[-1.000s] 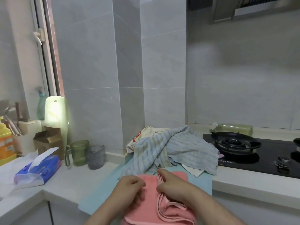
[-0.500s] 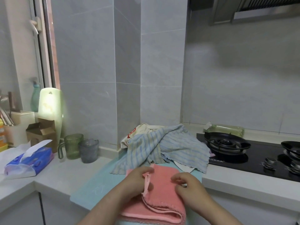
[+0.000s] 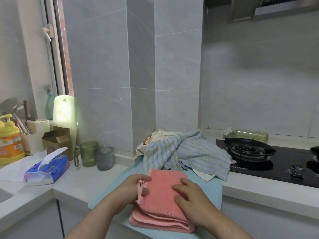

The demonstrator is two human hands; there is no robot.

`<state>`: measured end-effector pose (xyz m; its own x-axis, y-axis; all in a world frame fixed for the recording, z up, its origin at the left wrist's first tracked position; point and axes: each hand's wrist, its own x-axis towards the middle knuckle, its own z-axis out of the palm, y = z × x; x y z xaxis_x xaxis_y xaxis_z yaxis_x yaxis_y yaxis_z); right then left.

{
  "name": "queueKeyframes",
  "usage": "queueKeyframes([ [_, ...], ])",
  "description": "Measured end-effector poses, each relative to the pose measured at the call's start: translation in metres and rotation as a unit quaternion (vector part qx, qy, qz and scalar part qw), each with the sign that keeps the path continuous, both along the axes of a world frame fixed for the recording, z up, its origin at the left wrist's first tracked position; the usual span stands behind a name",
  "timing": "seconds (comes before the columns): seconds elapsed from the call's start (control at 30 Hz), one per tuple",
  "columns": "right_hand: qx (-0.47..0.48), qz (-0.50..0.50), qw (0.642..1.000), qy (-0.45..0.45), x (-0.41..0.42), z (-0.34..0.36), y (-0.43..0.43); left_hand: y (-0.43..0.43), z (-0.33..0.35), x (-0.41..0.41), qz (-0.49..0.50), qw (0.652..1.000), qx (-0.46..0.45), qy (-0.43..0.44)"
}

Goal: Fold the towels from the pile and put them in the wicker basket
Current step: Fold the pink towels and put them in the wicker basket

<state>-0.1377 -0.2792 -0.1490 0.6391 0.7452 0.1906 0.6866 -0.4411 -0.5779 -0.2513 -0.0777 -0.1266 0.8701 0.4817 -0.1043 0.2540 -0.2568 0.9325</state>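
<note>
the right hand (image 3: 189, 199) has come in from the towel's right edge and now lies on top of the salmon-pink terry towel (image 3: 160, 185), fingers straight and spread, pressing the top layer flat. the left hand (image 3: 131, 188) has stayed at the left edge, thumb and fingers pinching the small fabric loop and the layers there. i'd say that keeps the edges lined up while the other palm smooths the fold down. the towel sits as a thick folded square on the pale blue rubbery mat (image 3: 212, 188), at the front of the white stone countertop (image 3: 82, 180), its rounded fold nearest the person. so the cloth lies under the right palm and just to the right of the left pinch. just behind it, the heap of blue-striped towels (image 3: 195, 152) waits unfolded. no wicker basket shows from here, so i can't tell where this one goes next. this fold looks about done.
</note>
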Motion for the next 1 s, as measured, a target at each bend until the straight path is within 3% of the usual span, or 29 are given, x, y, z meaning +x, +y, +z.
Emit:
queueKeyframes([
  [0.1,-0.024,0.010,1.000,-0.006,-0.003,-0.004,0.002,0.003,-0.008,-0.003,-0.019,0.999,0.043,0.015],
  [0.43,-0.141,0.046,0.989,-0.028,-0.011,-0.011,0.009,0.009,-0.021,-0.004,0.019,0.998,0.057,0.023],
  [0.57,-0.181,0.055,0.981,-0.042,-0.013,-0.014,0.011,0.014,-0.025,-0.002,-0.024,0.968,0.237,0.076],
  [0.67,-0.112,0.035,0.993,0.013,-0.010,-0.012,0.010,0.017,-0.025,-0.001,-0.072,0.936,0.325,0.113],
  [0.77,-0.002,-0.119,0.992,0.034,-0.006,-0.015,0.008,0.018,-0.027,-0.002,-0.104,0.912,0.379,0.121],
  [0.87,0.005,-0.219,0.973,0.071,-0.008,-0.008,0.012,0.020,-0.031,-0.002,-0.106,0.903,0.398,0.121],
  [1.0,0.009,-0.215,0.963,0.164,-0.004,0.002,0.019,0.021,-0.037,-0.002,-0.094,0.907,0.399,0.093],
])
